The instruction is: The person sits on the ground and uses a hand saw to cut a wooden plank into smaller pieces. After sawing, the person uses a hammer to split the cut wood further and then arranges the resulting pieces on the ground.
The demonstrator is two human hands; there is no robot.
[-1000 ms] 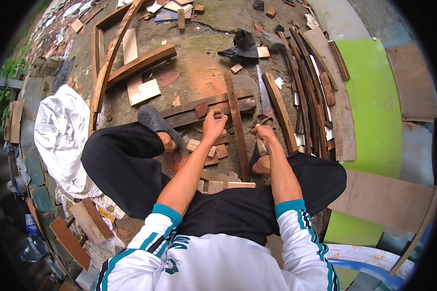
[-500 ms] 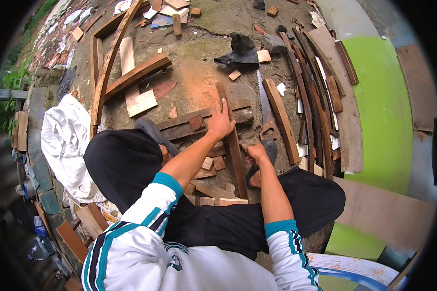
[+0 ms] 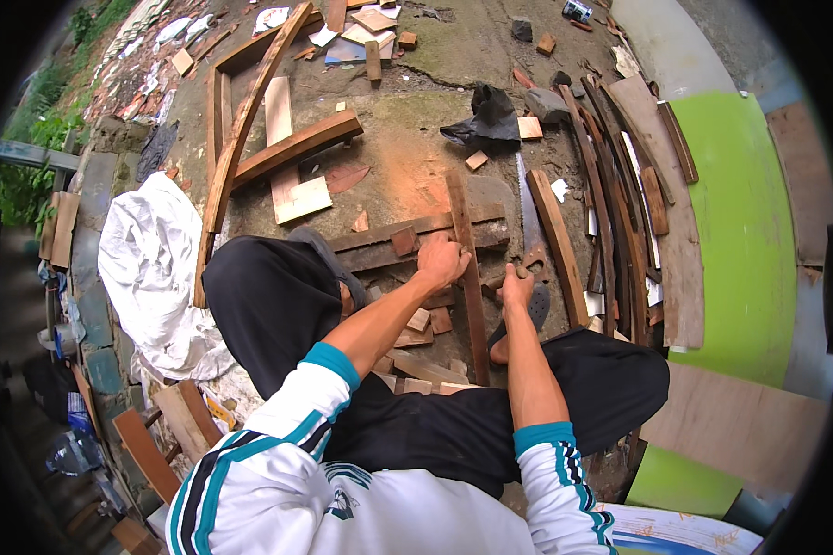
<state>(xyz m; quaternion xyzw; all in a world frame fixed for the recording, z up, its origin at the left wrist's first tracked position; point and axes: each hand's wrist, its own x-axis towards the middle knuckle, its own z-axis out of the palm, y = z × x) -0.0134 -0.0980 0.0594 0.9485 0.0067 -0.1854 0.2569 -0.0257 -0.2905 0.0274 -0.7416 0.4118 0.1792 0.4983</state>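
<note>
A long narrow wooden strip [image 3: 473,319] rests across a thick, dark wooden beam [image 3: 370,256], its lower end by my lap. My left hand [image 3: 441,260] is closed at the strip's left edge, fingers curled against it. To the right of the strip, my right hand [image 3: 515,289] is closed around a small brownish thing that mostly hides in the fist. Just beyond that hand lies a handsaw [image 3: 530,217], its wooden handle close to my fingers. A small reddish wood block [image 3: 404,241] sits on the beam, left of my left hand.
Small wood offcuts [image 3: 416,335] lie between my legs. A light-brown timber [image 3: 557,245] and a stack of long strips [image 3: 620,222] are at the right, beside a green panel [image 3: 740,213]. A black plastic bag [image 3: 492,118], a wooden frame [image 3: 236,139] and white cloth [image 3: 148,268] lie around.
My left hand has gone from spread fingers over the strip to curled at its left edge. My right hand has moved away from the strip, toward the saw handle. The whole view has shifted.
</note>
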